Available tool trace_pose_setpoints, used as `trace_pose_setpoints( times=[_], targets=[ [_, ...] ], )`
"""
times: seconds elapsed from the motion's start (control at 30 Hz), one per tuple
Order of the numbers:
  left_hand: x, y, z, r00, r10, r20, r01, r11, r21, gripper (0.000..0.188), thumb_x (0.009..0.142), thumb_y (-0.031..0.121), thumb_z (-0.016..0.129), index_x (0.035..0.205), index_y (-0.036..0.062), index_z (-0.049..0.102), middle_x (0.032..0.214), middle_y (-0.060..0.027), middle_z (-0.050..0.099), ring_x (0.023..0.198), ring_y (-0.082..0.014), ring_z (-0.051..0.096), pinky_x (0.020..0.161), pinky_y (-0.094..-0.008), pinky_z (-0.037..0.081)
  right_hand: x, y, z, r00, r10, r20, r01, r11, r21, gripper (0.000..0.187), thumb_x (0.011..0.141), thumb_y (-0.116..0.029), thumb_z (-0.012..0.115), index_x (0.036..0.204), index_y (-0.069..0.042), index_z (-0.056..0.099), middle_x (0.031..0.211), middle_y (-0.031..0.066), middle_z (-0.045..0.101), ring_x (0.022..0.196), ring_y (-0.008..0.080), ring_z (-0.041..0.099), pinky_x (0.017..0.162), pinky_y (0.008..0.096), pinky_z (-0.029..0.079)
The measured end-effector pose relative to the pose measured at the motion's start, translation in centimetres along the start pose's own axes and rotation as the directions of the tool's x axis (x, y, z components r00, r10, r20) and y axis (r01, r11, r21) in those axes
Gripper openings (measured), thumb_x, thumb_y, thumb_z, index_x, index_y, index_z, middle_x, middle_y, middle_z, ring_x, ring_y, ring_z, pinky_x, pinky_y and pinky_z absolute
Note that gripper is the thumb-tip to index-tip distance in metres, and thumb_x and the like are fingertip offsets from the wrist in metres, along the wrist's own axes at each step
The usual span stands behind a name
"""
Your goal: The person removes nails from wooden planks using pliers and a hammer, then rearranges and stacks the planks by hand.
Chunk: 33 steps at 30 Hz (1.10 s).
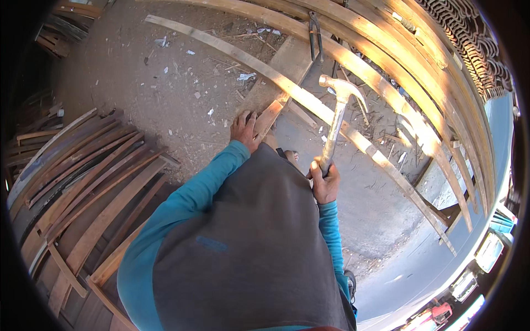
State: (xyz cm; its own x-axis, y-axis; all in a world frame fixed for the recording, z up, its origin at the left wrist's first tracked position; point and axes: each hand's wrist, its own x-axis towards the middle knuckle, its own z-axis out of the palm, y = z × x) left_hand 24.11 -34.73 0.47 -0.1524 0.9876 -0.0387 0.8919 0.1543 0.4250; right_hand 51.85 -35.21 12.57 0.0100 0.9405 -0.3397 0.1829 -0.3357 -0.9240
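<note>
In my right hand (326,181) is a claw hammer (334,131), closed round the lower end of its worn handle. The hammer stands head up, its claw pointing right. My left hand (244,131) grips the near end of a short piece of wood (269,117) in front of me. That piece's far end meets a wide board (276,71) on the ground, close to a long thin wooden strip (232,51) that crosses the scene. Dark long-handled pincers (315,38) rest against a beam farther off.
Several long wooden beams (381,33) curve across the far right, beside stacked roof tiles (469,44). A pile of old planks (105,204) lies at my left. Wood chips and scraps litter the dirt ground (176,105). Parked vehicles (464,284) show at the lower right rim.
</note>
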Motion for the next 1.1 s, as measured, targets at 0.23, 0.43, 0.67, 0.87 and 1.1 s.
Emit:
trace_pose_setpoints(
  times=[0.23,0.43,0.67,0.87,1.1],
  targets=[
    [0.1,-0.9,-0.9,0.994,-0.048,0.097,0.055,0.996,-0.071,0.081,0.068,0.033,0.080,0.141,0.0127,0.049,0.144,-0.0157,0.041,0.131,-0.0403,0.039,0.107,-0.0523,0.035,6.7,-6.1,4.2,0.926,-0.361,0.114,0.378,0.888,-0.261,0.019,0.091,-0.016,0.069,0.096,-0.001,0.059,0.069,0.0088,0.061,0.061,0.0144,0.059,0.058,0.0304,0.047],
    [-0.4,-3.1,-0.3,0.998,-0.019,0.055,0.027,0.989,-0.146,0.075,0.065,0.035,0.082,0.132,0.0116,0.057,0.143,-0.0117,0.044,0.131,-0.0389,0.040,0.106,-0.0520,0.037,11.5,-16.6,12.1,0.481,-0.871,0.106,0.874,0.465,-0.144,0.023,0.097,-0.023,0.062,0.092,-0.001,0.059,0.073,0.0051,0.059,0.060,0.0113,0.054,0.053,0.0274,0.044],
    [-0.5,-5.0,-0.3,0.995,0.015,0.095,0.006,0.976,-0.218,0.072,0.065,0.038,0.083,0.128,0.0112,0.060,0.140,-0.0112,0.048,0.129,-0.0387,0.044,0.106,-0.0503,0.038,17.1,-4.0,14.7,0.919,0.023,0.394,0.360,0.361,-0.860,0.046,0.097,-0.032,0.059,0.129,-0.003,0.046,0.108,0.0298,0.064,0.096,0.0465,0.063,0.084,0.0523,0.050],
    [1.4,-6.6,-2.4,0.986,-0.076,0.150,0.131,0.906,-0.402,0.064,0.075,0.034,0.078,0.130,0.0073,0.058,0.131,-0.0161,0.057,0.124,-0.0376,0.050,0.107,-0.0470,0.039,15.4,-1.5,10.5,0.959,-0.205,0.197,0.275,0.847,-0.454,0.036,0.093,-0.029,0.065,0.105,0.004,0.058,0.090,0.0261,0.065,0.081,0.0429,0.063,0.071,0.0471,0.049],
    [13.5,-5.1,-5.9,0.954,0.246,-0.170,-0.283,0.927,-0.246,0.068,0.073,0.017,0.078,0.135,0.0062,0.052,0.132,-0.0152,0.054,0.119,-0.0381,0.051,0.101,-0.0495,0.042,10.7,2.9,4.3,0.989,-0.109,-0.102,0.049,0.881,-0.470,0.042,0.091,-0.037,0.065,0.102,0.003,0.057,0.094,0.0271,0.066,0.090,0.0441,0.065,0.077,0.0463,0.050]
  ],
)
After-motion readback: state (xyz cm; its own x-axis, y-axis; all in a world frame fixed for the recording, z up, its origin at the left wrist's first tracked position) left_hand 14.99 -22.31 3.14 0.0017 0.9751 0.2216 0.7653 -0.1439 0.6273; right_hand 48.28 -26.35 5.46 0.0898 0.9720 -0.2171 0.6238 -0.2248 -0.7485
